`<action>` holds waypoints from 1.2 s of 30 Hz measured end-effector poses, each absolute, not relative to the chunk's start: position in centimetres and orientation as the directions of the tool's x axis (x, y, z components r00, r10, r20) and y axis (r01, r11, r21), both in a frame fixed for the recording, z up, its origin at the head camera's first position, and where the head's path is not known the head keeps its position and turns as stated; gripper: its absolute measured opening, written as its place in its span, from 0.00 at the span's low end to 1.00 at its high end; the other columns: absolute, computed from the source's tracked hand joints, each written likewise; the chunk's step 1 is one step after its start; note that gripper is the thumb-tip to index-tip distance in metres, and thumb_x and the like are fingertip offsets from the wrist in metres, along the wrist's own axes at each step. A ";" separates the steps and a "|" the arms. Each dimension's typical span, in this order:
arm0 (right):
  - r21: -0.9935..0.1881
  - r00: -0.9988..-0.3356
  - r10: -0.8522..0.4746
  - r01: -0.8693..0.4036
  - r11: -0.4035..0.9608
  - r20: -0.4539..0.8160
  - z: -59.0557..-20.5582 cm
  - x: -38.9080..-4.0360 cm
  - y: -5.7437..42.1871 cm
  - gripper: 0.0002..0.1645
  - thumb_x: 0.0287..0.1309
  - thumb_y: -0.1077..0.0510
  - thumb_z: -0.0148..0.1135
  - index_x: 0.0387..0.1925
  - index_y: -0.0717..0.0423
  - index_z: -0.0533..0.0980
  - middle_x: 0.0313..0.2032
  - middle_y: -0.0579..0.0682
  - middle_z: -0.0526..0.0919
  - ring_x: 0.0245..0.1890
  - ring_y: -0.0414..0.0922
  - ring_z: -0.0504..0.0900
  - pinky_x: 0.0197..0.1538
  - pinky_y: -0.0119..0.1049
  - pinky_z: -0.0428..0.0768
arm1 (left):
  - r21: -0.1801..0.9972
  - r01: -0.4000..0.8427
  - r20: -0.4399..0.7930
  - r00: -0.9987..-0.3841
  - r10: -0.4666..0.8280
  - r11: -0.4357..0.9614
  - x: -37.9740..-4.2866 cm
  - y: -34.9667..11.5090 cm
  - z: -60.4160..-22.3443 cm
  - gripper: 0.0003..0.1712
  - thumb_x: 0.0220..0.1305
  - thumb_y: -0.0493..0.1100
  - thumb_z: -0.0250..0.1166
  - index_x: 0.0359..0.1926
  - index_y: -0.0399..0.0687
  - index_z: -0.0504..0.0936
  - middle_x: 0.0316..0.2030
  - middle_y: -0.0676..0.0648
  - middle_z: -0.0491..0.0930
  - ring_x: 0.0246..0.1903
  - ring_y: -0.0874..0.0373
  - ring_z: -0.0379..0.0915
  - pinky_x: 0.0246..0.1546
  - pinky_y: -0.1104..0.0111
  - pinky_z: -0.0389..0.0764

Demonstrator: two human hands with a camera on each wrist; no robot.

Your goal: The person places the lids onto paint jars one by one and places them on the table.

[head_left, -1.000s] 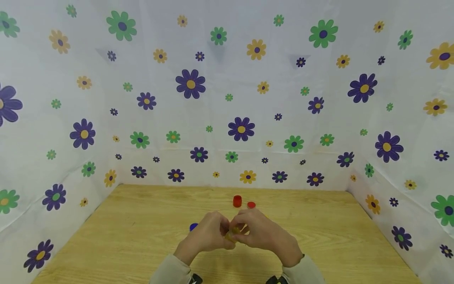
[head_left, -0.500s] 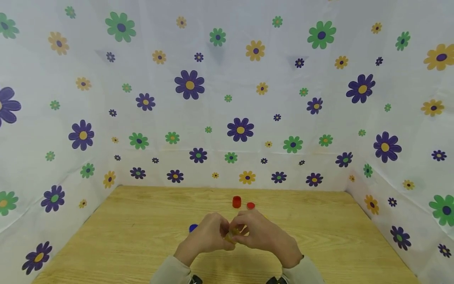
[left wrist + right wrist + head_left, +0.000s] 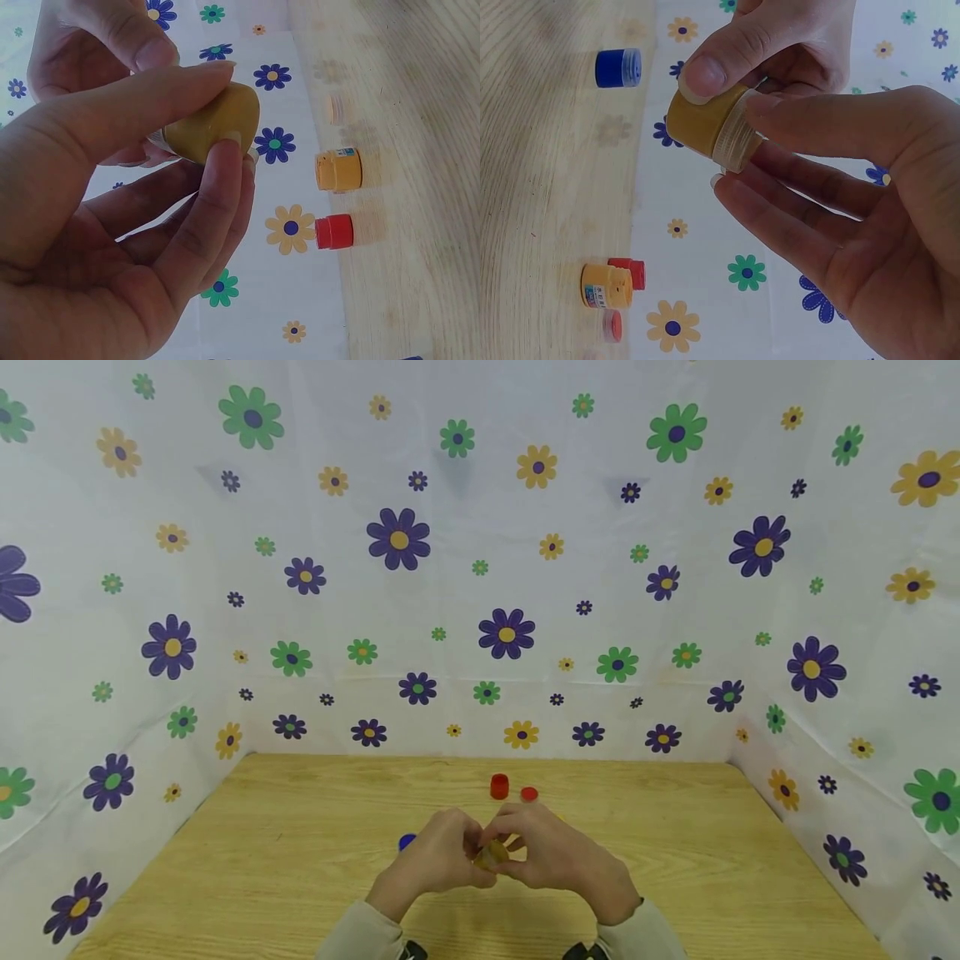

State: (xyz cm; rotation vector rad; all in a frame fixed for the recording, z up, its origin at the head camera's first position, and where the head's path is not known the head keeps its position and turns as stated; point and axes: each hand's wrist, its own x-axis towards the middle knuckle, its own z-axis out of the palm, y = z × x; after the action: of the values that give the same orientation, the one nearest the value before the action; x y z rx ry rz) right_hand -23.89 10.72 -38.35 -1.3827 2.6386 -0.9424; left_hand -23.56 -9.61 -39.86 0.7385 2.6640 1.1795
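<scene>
A small mustard-yellow paint jar (image 3: 491, 857) with a clear ridged screw lid (image 3: 736, 133) is held up between both hands, above the table. My left hand (image 3: 442, 853) grips the coloured body, its thumb laid along one side and fingertips on the other, as the left wrist view shows. At the lid end, my right hand (image 3: 551, 847) pinches the clear ridged rim between thumb and fingers. The jar lies tilted, its lid toward the right palm in the right wrist view.
On the wooden table (image 3: 300, 893) beyond the hands stand a red jar (image 3: 499, 787) with a red lid (image 3: 529, 794) beside it, and an uncapped orange-yellow jar (image 3: 606, 286). A blue jar (image 3: 618, 68) with a clear lid stands left. Flower-printed white sheeting (image 3: 465, 593) encloses the table.
My right fingers have shifted around the jar, and more of its mustard side shows in the head view. Both hands stay in nearly the same place.
</scene>
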 end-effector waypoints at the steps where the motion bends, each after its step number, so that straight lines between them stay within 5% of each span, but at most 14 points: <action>1: -0.517 -0.607 -0.753 -0.742 0.426 0.252 -38.4 -23.9 10.7 0.13 0.58 0.66 0.73 0.46 0.57 0.86 0.43 0.50 0.87 0.46 0.41 0.85 0.46 0.21 0.82 | 0.727 0.380 0.072 -0.870 0.487 0.572 -23.6 -9.6 -39.8 0.10 0.46 0.36 0.81 0.31 0.43 0.89 0.26 0.52 0.87 0.26 0.61 0.77 0.27 0.71 0.79; 16: -0.515 -0.649 -0.723 -0.715 0.473 0.237 -38.6 -24.2 10.6 0.09 0.61 0.62 0.72 0.43 0.60 0.86 0.37 0.50 0.87 0.35 0.32 0.81 0.40 0.25 0.84 | 0.728 0.386 0.085 -0.871 0.484 0.567 -23.5 -9.5 -39.8 0.10 0.45 0.35 0.81 0.30 0.43 0.89 0.24 0.52 0.85 0.25 0.62 0.73 0.26 0.71 0.75; 29: -0.494 -0.626 -0.733 -0.742 0.453 0.267 -38.3 -23.7 10.6 0.12 0.61 0.62 0.73 0.47 0.56 0.84 0.45 0.50 0.86 0.46 0.42 0.84 0.45 0.26 0.85 | 0.733 0.378 0.081 -0.875 0.478 0.566 -23.4 -9.7 -40.0 0.10 0.46 0.36 0.82 0.28 0.44 0.87 0.24 0.52 0.85 0.25 0.61 0.74 0.27 0.70 0.77; 36: -0.519 -0.613 -0.744 -0.742 0.424 0.268 -38.5 -23.7 10.6 0.09 0.59 0.65 0.73 0.41 0.55 0.84 0.41 0.48 0.83 0.45 0.40 0.83 0.47 0.27 0.85 | 0.722 0.398 0.092 -0.867 0.491 0.567 -23.5 -9.7 -39.9 0.11 0.46 0.37 0.82 0.32 0.44 0.90 0.27 0.52 0.88 0.27 0.62 0.78 0.29 0.72 0.79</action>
State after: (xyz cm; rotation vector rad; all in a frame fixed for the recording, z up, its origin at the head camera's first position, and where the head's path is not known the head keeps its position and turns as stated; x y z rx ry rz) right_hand -23.70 10.64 -38.45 -1.3815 2.6486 -0.9637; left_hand -23.53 -9.73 -39.92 0.7613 2.6741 1.1864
